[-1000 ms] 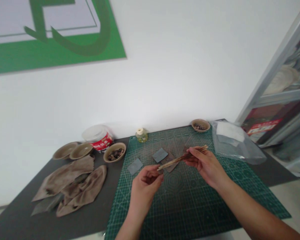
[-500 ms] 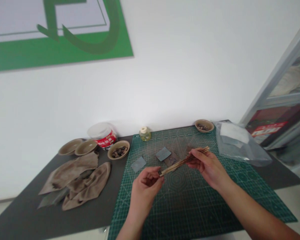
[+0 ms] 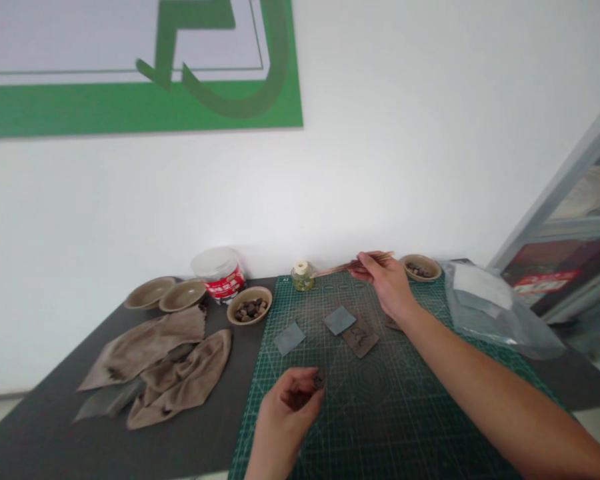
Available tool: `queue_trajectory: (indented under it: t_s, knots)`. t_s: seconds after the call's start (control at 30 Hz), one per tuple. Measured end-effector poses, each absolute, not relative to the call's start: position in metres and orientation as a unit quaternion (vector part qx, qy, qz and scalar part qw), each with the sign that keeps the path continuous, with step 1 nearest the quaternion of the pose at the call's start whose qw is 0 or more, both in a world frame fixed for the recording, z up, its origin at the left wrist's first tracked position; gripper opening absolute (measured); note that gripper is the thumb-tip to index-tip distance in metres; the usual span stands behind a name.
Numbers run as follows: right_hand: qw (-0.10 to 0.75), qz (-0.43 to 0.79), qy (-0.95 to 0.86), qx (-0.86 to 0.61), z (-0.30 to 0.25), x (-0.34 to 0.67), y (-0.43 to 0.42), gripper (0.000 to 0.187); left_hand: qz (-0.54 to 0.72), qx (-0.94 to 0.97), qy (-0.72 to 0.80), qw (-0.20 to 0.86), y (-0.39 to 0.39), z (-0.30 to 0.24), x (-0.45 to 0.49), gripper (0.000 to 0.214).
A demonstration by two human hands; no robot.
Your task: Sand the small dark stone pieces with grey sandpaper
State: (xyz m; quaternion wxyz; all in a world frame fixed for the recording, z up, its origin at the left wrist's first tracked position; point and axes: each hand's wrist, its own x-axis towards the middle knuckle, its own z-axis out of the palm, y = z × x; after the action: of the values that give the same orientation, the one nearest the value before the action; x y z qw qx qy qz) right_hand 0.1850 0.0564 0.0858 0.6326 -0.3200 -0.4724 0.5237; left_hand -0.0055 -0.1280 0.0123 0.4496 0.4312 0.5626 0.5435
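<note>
A small dark chunk (image 3: 319, 381) is pinched between the narrowly closed fingers (image 3: 304, 395) of the left hand (image 3: 286, 410), bottom centre, over the green cutting mat (image 3: 380, 427). Thin wooden sticks (image 3: 343, 267) are gripped by the right hand (image 3: 387, 283), top centre, near a glass jar (image 3: 303, 276). The jar could be knocked by the sticks; the chunk could be dropped from a loose pinch.

Two shallow tan bowls (image 3: 166, 294) and a white tub (image 3: 220, 273) with a red label stand at 10 o'clock on a dark desk (image 3: 35, 420), just beside a bowl of dark lumps (image 3: 249, 305); two stained brown cloths (image 3: 165, 360) lie crumpled at 9 o'clock. A clear plastic bag (image 3: 495, 307) rests at 2 o'clock, near a glass-fronted cabinet (image 3: 580, 227), while a green-and-white sign (image 3: 140, 67) hangs on the wall above
</note>
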Motion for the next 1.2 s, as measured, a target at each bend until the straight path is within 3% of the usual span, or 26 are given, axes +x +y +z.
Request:
queue_trajectory:
  t_s: [0.33, 0.8, 1.07, 1.2]
  knots:
    - [0.561, 0.343, -0.650, -0.380, 0.083, 0.113, 0.105, 0.034, 0.547, 0.427, 0.563, 0.449, -0.137, 0.001, -0.031, 0.025]
    - [0.514, 0.241, -0.706, -0.423, 0.065, 0.113, 0.120, 0.030, 0.533, 0.441, 0.555, 0.462, -0.144, -0.012, -0.048, 0.021]
    - [0.415, 0.127, -0.786, -0.440, 0.102, 0.098, 0.133, 0.026, 0.534, 0.437, 0.555, 0.464, -0.146, -0.010, -0.051, 0.022]
    - [0.428, 0.120, -0.785, -0.431, 0.113, 0.089, 0.133, 0.028, 0.540, 0.431, 0.557, 0.461, -0.148, -0.012, -0.054, 0.023]
